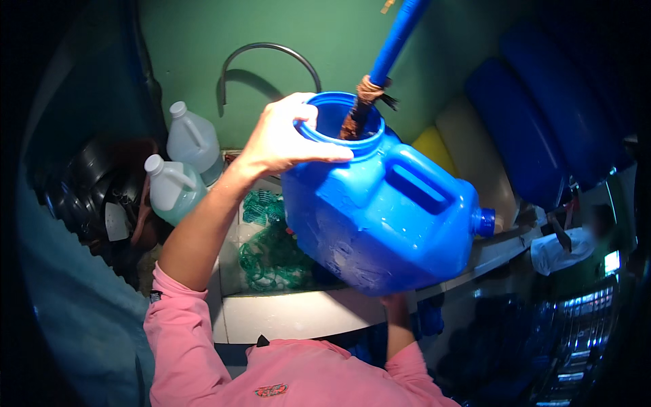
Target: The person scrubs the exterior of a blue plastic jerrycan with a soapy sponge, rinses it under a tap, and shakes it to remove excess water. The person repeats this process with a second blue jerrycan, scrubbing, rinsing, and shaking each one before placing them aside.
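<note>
A blue plastic water container [371,213] is tilted in front of me above a tiled basin. It has a wide round mouth, a moulded handle [422,175] and a small capped spout [484,223]. My left hand [290,135] grips the rim of the mouth, thumb along the neck. Down into that mouth runs a blue pipe [399,38], its dark lower end bound with a strip of cloth [370,89]. My right hand [394,300] is at the container's lower edge; the container hides its fingers. Green netting [269,249] lies in the basin below.
Two clear jugs with white caps [193,137] [173,191] stand at the left, beside a tub of dark pans [96,178]. A curved metal tube [269,46] is against the green wall. Large blue containers [516,127] line the right; a person [564,249] is farther off.
</note>
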The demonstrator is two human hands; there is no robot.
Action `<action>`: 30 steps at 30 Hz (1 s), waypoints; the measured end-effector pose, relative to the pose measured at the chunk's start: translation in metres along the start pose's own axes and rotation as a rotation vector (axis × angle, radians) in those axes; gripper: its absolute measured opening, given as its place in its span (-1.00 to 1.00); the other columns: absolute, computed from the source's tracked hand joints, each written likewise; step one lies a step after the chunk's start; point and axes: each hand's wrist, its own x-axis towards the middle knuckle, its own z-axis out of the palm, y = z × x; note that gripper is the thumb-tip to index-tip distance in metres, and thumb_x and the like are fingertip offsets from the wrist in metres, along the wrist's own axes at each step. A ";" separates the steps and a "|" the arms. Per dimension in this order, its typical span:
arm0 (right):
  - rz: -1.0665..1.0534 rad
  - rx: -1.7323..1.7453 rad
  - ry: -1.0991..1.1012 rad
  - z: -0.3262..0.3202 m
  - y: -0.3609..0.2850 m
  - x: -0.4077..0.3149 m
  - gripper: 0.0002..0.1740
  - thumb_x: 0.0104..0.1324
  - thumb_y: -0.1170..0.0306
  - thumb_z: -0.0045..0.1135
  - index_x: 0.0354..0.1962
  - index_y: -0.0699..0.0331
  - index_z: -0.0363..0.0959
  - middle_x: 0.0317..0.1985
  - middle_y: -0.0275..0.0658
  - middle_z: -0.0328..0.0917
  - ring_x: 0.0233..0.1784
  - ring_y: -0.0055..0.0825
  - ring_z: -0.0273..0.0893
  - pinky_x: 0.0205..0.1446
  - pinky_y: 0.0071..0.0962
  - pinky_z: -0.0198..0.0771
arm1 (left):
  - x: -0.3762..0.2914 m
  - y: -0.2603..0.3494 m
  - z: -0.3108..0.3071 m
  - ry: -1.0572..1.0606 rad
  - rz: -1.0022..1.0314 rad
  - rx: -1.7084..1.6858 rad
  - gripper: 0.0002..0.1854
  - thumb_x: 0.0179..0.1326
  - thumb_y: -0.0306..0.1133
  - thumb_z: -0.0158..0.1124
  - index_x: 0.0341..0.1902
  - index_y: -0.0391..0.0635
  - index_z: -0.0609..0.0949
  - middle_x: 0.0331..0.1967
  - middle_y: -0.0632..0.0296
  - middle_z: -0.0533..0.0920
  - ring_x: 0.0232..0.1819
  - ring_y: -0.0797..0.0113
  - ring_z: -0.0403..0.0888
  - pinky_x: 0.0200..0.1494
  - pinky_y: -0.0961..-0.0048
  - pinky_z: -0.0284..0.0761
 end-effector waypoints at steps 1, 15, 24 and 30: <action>-0.011 -0.050 0.093 0.000 0.020 -0.011 -0.37 0.51 0.17 0.04 0.43 0.18 0.18 0.31 -0.22 0.40 0.33 -0.36 0.37 0.36 -0.14 0.36 | 0.001 0.005 0.002 -0.038 0.041 -0.012 -0.40 -0.32 -0.05 0.78 -0.59 -0.18 0.50 -0.33 0.21 0.56 -0.31 0.37 0.50 -0.23 0.42 0.47; -0.140 0.025 0.209 0.055 0.046 -0.063 -0.41 0.57 0.06 -0.13 0.41 0.17 0.21 0.31 -0.23 0.40 0.32 -0.40 0.38 0.39 -0.24 0.34 | 0.026 0.038 0.015 -0.030 -0.550 -0.695 -0.52 0.39 -0.33 0.11 0.33 -0.28 0.50 -0.05 0.17 0.64 -0.11 0.35 0.62 0.12 0.39 0.52; -0.392 -0.050 0.344 0.038 0.023 -0.053 -0.40 0.61 0.00 -0.24 0.40 0.17 0.23 0.31 -0.24 0.41 0.31 -0.43 0.39 0.41 -0.30 0.33 | 0.016 0.014 0.027 -0.221 -0.558 -0.662 -0.58 0.51 -0.10 0.02 0.19 -0.17 0.52 0.25 0.18 0.50 0.12 0.32 0.45 0.28 0.34 0.33; -0.407 -0.021 0.518 0.025 -0.026 -0.155 -0.49 0.53 0.05 -0.05 0.24 0.20 0.40 0.16 -0.25 0.53 0.18 -0.39 0.49 0.31 -0.26 0.41 | -0.069 -0.048 0.010 -0.064 -0.517 -0.637 -0.59 0.45 -0.19 0.06 0.20 -0.21 0.51 0.37 0.03 0.45 0.35 0.16 0.44 0.46 0.20 0.26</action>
